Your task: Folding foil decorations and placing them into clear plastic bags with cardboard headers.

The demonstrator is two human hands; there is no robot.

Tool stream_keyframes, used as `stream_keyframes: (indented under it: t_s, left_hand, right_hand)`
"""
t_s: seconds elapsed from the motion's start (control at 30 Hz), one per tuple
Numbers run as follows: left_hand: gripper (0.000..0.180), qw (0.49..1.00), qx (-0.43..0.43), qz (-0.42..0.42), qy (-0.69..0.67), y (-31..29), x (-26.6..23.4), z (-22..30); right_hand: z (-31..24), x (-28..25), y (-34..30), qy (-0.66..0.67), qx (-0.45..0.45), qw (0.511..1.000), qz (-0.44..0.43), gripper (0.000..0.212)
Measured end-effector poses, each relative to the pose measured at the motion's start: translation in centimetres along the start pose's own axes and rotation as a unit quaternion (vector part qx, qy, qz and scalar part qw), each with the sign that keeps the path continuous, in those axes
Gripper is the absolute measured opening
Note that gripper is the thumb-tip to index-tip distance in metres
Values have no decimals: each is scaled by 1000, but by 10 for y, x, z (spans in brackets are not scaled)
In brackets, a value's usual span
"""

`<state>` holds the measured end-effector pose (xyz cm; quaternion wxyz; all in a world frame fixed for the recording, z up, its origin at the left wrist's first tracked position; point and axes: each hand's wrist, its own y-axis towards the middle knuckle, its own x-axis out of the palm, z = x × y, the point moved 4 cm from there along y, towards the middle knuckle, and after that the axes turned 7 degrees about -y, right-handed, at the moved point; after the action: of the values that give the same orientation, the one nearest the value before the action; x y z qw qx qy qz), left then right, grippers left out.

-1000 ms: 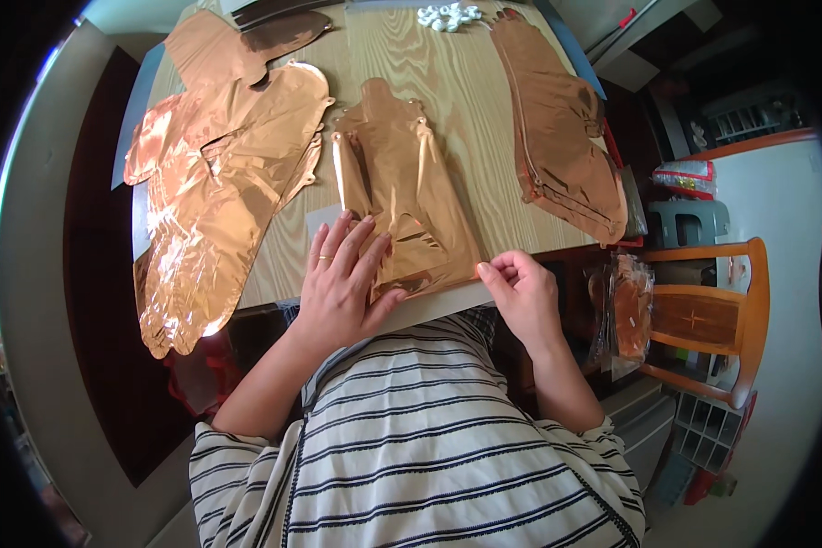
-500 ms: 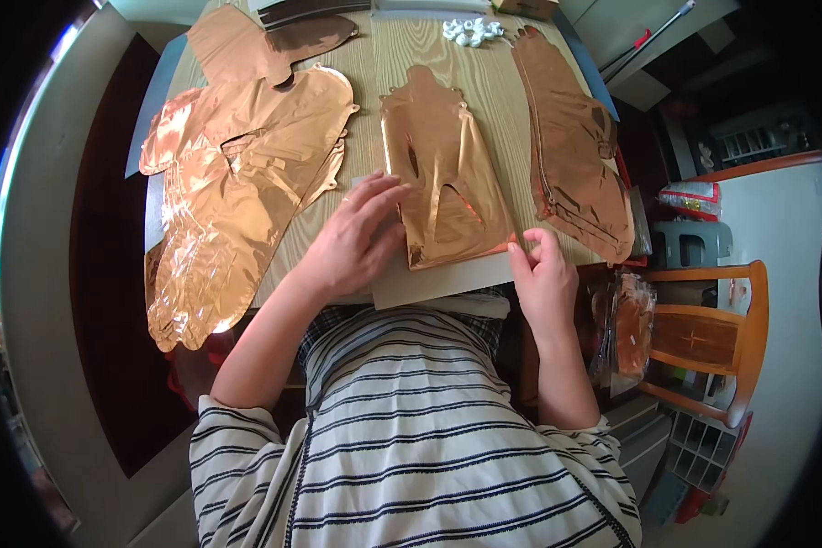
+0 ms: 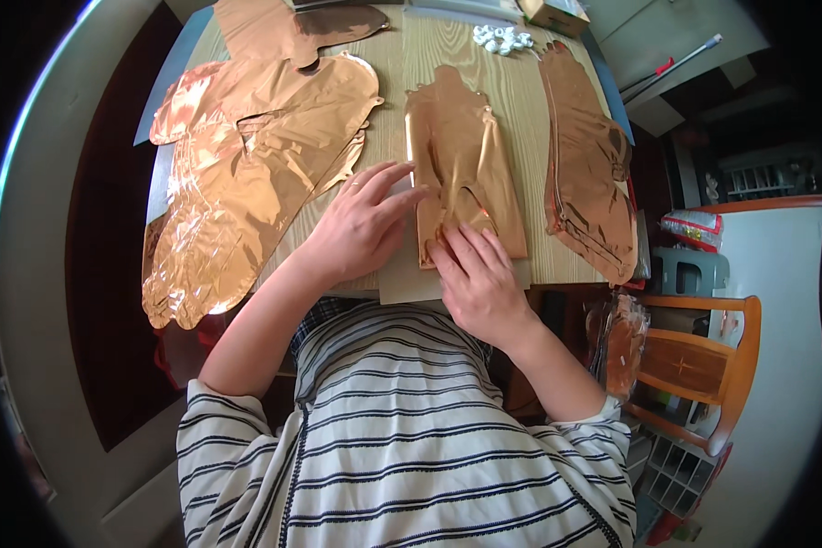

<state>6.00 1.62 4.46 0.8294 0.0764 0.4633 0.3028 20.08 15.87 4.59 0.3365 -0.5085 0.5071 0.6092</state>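
A flat, folded rose-gold foil balloon lies lengthwise on the table in front of me, its near end over a pale card. My left hand is at its left edge, fingers stretched and slightly apart, the fingertips touching the foil. Laid flat on the near part of the balloon is my right hand, with its fingers extended; they cover part of the foil there. Neither hand grips anything.
To the left, a pile of larger unfolded foil balloons hangs over the table's near edge. Another folded foil balloon lies on the right, with a cluster of small white pieces behind. A wooden chair stands at the right.
My right hand has moved left from the balloon's near right corner onto the foil, its pinched fingers now straightened. My left hand stays at the left edge. The view has shifted slightly.
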Motion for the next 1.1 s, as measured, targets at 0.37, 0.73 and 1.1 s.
stream_keyframes:
  t_s: [0.37, 0.73, 1.1]
  left_hand:
    - [35, 999, 38, -28, 29, 13, 11, -23]
    - [56, 995, -25, -43, 85, 25, 15, -31]
    - [57, 991, -83, 30, 104, 46, 13, -66]
  right_hand:
    - [-3, 13, -8, -4, 25, 1000, -10, 54]
    - [-7, 12, -7, -8, 7, 1000, -15, 57]
    - [-10, 15, -8, 13, 23, 999, -32, 60]
